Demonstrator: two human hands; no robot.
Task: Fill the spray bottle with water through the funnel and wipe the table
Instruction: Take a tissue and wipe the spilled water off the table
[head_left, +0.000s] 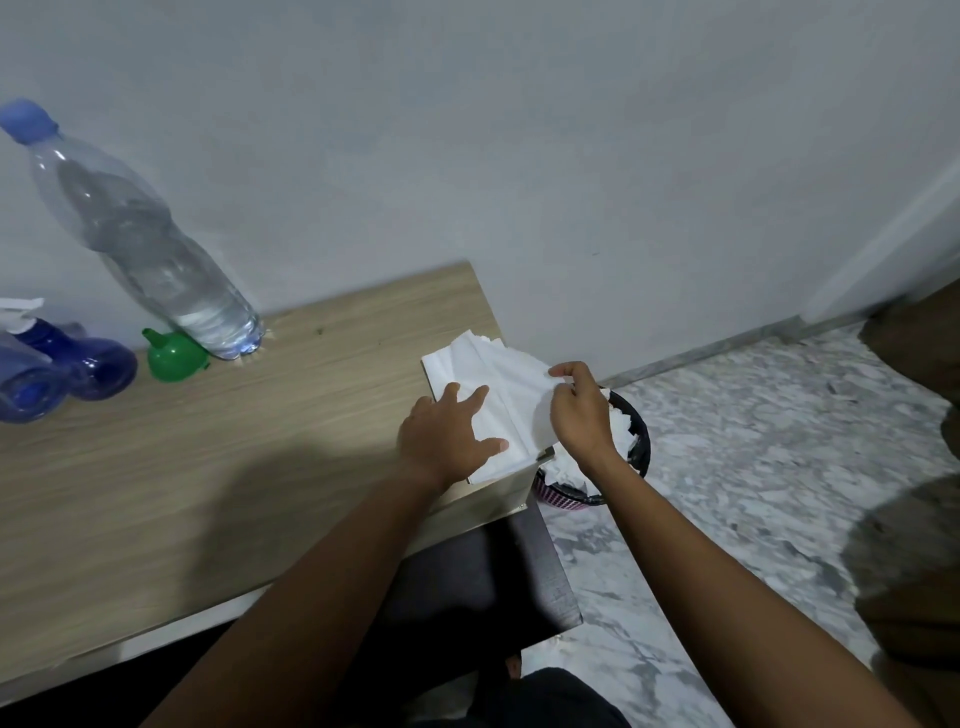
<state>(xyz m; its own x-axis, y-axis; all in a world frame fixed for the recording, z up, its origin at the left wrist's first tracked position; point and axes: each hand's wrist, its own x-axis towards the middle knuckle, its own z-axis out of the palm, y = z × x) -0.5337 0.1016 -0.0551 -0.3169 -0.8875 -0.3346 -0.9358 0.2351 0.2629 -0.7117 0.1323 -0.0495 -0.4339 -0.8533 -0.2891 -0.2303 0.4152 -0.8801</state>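
A stack of white paper tissues (496, 382) lies at the right end of the wooden table (208, 467). My left hand (447, 434) presses flat on the stack with fingers spread. My right hand (579, 410) pinches the right edge of the top tissue between thumb and fingers. At the far left lie blue spray bottles (62, 366) on their sides. A green funnel (174, 356) rests mouth down beside a tall clear water bottle (140, 234) with a blue cap, standing by the wall.
A dark waste bin (631, 457) holding crumpled white paper stands on the marble floor just past the table's right edge. A dark chair seat (493, 582) sits under the table's front. The grey wall runs close behind the table.
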